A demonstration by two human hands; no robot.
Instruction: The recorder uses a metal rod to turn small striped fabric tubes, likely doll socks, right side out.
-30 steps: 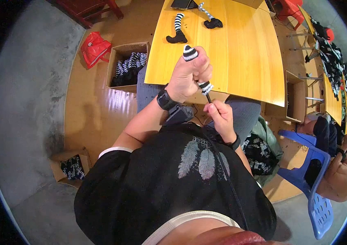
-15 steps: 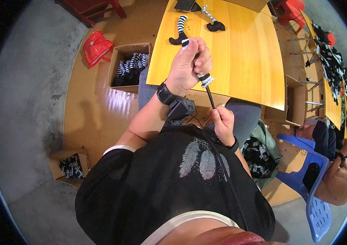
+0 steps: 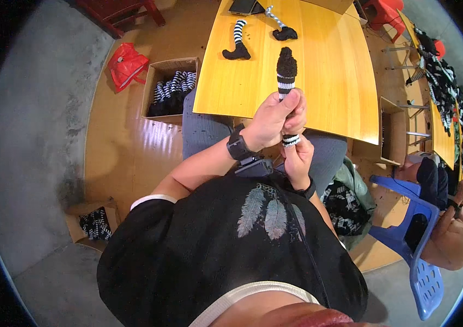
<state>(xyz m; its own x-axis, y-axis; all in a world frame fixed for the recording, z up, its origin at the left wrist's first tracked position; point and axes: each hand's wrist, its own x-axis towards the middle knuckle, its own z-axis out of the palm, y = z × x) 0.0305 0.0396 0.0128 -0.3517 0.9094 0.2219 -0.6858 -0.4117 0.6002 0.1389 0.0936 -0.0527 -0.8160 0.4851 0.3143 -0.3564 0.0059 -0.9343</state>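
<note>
Left hand (image 3: 275,117) is clamping fingers round the striped knitted leg (image 3: 286,73) w/ right hand (image 3: 297,158) pinching its lower end; grip should be staying firm, leg upright.

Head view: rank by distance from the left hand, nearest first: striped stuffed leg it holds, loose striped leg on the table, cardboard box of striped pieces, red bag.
1. Striped stuffed leg: in the left hand itself, sticking up over the yellow table.
2. Loose striped leg: on the table, beyond the hand.
3. Cardboard box: on the floor, to the left.
4. Red bag: left of the box.
</note>
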